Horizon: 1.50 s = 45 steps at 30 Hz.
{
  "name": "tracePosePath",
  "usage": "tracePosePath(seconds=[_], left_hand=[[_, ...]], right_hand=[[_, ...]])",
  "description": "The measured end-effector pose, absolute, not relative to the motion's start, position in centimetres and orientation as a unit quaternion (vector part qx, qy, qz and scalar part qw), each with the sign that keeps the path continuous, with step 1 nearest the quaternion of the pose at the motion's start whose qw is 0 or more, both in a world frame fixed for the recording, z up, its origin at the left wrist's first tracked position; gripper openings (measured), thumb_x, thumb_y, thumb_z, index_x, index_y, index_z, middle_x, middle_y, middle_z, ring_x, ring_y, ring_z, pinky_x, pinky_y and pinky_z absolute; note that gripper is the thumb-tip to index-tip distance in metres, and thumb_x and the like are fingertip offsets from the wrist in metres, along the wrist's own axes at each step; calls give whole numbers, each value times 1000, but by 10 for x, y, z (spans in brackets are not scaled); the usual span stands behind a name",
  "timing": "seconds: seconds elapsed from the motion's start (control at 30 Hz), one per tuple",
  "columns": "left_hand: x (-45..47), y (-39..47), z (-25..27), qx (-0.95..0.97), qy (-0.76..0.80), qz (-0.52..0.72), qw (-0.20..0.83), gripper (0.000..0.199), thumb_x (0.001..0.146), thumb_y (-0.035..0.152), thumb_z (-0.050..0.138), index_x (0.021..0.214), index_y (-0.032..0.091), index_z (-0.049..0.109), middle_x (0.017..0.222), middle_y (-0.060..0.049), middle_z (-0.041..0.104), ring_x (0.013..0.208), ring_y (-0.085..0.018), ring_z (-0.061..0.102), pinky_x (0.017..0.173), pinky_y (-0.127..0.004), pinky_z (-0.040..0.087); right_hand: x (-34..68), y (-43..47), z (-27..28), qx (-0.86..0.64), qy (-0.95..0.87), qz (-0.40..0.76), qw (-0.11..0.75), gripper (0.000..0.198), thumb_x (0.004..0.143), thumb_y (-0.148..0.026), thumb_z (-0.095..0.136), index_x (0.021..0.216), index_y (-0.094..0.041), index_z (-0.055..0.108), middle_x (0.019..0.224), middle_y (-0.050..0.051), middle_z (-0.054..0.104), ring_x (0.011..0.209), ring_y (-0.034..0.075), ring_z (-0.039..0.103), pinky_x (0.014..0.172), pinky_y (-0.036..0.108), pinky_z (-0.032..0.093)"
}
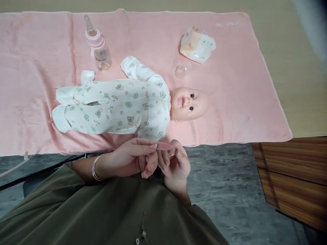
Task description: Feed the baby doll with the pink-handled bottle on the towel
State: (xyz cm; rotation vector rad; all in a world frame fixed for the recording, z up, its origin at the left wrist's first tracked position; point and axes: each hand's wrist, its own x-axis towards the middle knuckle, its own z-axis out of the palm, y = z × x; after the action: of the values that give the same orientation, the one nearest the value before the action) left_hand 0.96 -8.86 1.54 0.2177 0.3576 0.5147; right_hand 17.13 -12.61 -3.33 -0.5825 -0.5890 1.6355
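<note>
My left hand (pixel 140 157), with a thin bracelet on its wrist, is held at the near edge of the pink blanket (pixel 242 85). Its index finger points right, the thumb lies along it, and the other fingers bend loosely. My right hand (pixel 178 163) is palm up, fingers loosely curled and partly apart, meeting that index fingertip. Nothing shows in either hand. Just beyond them a baby doll (pixel 117 105) lies face up in white patterned clothes, its bald head to the right. Its near arm is partly hidden by my left hand.
A pink-collared baby bottle (pixel 100 51) lies past the doll's legs, with a small white piece (pixel 87 77) nearby. A clear dome-shaped cap (pixel 182 70) and a crumpled wipes packet (pixel 198 46) lie above the doll's head. A wooden cabinet (pixel 293 180) stands at right.
</note>
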Motion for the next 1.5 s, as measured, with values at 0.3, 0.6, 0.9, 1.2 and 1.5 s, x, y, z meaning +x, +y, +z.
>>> tracePosePath(seconds=[0.3, 0.6, 0.9, 1.2, 1.5], left_hand=[[5, -92, 12, 135, 159, 255, 944, 27, 93, 32, 70, 116, 22, 78, 64, -4, 72, 50, -12, 64, 48, -18, 47], [-1, -91, 16, 124, 152, 304, 932, 29, 94, 20, 66, 121, 17, 76, 86, -10, 80, 69, -17, 76, 62, -23, 57], [-9, -87, 16, 80, 111, 376, 916, 34, 95, 14, 55, 124, 12, 73, 127, -11, 73, 125, -23, 66, 110, -36, 49], [-17, -81, 15, 84, 93, 392, 911, 38, 99, 14, 47, 130, 10, 69, 133, -12, 69, 131, -22, 62, 113, -34, 48], [-20, -80, 17, 167, 151, 426, 876, 38, 104, 22, 44, 132, 15, 68, 136, -12, 68, 133, -24, 60, 115, -38, 47]], right_hand=[[171, -130, -34, -197, -280, 715, 609, 21, 96, -35, 50, 87, -24, 66, 53, -4, 49, 39, 9, 43, 38, 19, 37], [166, -135, -36, -204, -275, 712, 612, 21, 96, -34, 50, 86, -23, 64, 56, -4, 52, 40, 9, 45, 39, 19, 38], [162, -138, -39, -268, -330, 638, 642, 15, 96, -25, 52, 88, -21, 64, 61, -3, 59, 48, 9, 55, 48, 21, 43], [168, -129, -43, -270, -331, 623, 655, 25, 99, -30, 45, 87, -21, 65, 71, 0, 62, 59, 13, 62, 52, 24, 48], [170, -120, -45, -258, -312, 621, 671, 27, 97, -39, 50, 100, -25, 72, 115, 6, 73, 107, 17, 71, 90, 31, 61]])
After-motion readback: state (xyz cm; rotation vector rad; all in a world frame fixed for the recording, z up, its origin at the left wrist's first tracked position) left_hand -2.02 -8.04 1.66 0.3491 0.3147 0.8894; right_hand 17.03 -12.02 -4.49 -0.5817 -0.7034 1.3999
